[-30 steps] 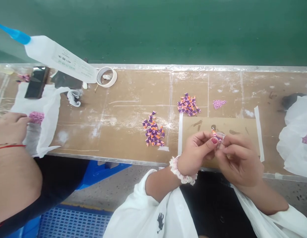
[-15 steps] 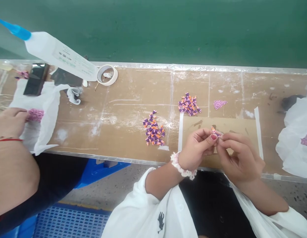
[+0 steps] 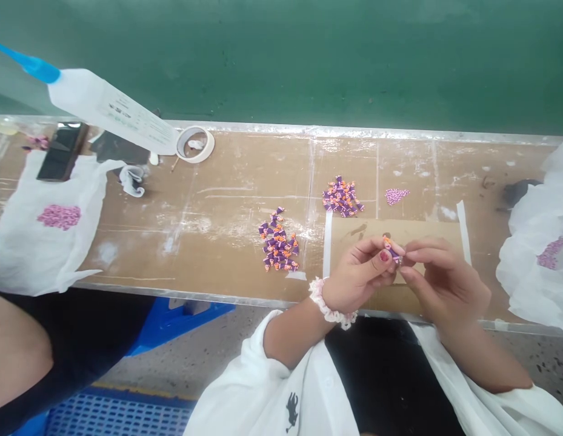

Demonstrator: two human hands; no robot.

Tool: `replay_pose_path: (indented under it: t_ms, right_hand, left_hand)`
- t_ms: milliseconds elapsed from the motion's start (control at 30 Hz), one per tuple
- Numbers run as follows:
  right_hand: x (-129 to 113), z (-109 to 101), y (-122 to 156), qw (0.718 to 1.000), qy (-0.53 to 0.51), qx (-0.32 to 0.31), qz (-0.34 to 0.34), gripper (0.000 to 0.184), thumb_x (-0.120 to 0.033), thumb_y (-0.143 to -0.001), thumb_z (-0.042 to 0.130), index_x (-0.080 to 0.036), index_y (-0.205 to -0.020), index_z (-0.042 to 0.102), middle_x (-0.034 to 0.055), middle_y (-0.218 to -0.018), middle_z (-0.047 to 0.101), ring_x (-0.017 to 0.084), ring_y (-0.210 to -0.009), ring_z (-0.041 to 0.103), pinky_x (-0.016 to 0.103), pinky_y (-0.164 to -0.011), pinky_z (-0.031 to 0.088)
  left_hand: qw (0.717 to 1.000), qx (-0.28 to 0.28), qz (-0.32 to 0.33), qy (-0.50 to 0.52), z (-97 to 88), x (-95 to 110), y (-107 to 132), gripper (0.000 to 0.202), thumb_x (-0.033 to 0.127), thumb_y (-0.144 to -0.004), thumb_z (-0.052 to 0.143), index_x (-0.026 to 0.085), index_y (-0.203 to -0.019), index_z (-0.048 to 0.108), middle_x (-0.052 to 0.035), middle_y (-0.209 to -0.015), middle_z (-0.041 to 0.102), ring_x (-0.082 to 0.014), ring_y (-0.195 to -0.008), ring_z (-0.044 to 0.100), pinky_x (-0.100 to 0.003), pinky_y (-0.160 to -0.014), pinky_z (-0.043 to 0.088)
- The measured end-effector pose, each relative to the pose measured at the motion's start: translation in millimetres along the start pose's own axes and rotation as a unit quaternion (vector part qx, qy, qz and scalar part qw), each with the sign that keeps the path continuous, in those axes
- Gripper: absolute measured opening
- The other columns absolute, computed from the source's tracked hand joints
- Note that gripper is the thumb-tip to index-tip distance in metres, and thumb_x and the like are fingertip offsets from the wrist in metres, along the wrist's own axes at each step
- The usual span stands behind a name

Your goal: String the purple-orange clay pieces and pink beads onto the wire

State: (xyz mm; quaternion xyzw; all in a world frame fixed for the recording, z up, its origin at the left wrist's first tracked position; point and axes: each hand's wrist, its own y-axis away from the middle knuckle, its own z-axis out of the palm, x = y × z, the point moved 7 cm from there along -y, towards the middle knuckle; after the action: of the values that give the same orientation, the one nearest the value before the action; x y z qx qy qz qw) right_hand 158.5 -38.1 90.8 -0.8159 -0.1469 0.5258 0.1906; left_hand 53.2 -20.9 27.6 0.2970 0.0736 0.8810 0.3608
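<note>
Brown, scuffed worktop (image 3: 226, 233) here, with a green panel (image 3: 281, 66) behind it. The left hand (image 3: 360, 266) has a tiny purple-and-orange figure (image 3: 389, 246) pinched between thumb and fingers, up over the taped-down cardboard (image 3: 426, 233). The right hand (image 3: 447, 284) is right beside its lower end, thumb and index slightly parted; can't tell if they're touching it or gripping some tiny bit.

For fiddly stuff like this, I'd keep the left pinch light but steady, make small fingertip moves with the right, and brace both wrists near the edge. Squeeze too hard and I reckon you could bend it.

Hard to make out: the figure's lower part is mostly covered by the fingers, and the right hand's a bit blurry. The pink bits (image 3: 396, 196) past the cardboard are too small to identify. The white sheet (image 3: 526, 260) on the right is cut off, as is someone's bare limb (image 3: 17, 357) at lower left.
</note>
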Motion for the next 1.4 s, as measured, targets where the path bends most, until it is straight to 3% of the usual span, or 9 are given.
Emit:
replay_pose_path:
  t_ms: [367, 733, 1400]
  right_hand:
    - [-6, 6, -4, 0.999, -0.038, 0.024, 0.019, 0.035, 0.0, -0.074, 0.069, -0.025, -0.098, 0.064, 0.002, -0.084, 0.066, 0.016, -0.079, 0.062, 0.029, -0.064, 0.053]
    - [-6, 2, -1, 0.999, -0.04, 0.019, 0.029, 0.032, 0.001, -0.074, 0.069, -0.022, -0.096, 0.064, 0.0026, -0.084, 0.065, 0.016, -0.081, 0.062, 0.027, -0.066, 0.053]
    - [-6, 4, 1, 0.997, -0.047, -0.026, 0.058, 0.026, -0.002, -0.078, 0.068, -0.023, -0.091, 0.061, 0.0005, -0.083, 0.064, 0.014, -0.079, 0.061, 0.026, -0.067, 0.051]
  left_hand:
    - [0.999, -0.036, 0.029, -0.014, 2.4, 3, 2, 0.025, 0.04, -0.075, 0.077, 0.017, -0.079, 0.068, 0.0019, -0.071, 0.052, -0.0028, -0.053, 0.042, -0.019, -0.049, 0.028]
    - [0.998, -0.054, 0.031, -0.028, 2.7, 1, 1, 0.027, 0.04, -0.076, 0.076, 0.015, -0.079, 0.064, 0.0017, -0.07, 0.053, -0.0034, -0.054, 0.042, -0.02, -0.049, 0.029]
    - [0.999, -0.036, -0.004, -0.022, -0.4, -8, 4, 0.034, 0.043, -0.07, 0.079, 0.015, -0.075, 0.061, 0.0033, -0.063, 0.05, -0.0034, -0.051, 0.039, -0.02, -0.05, 0.028]
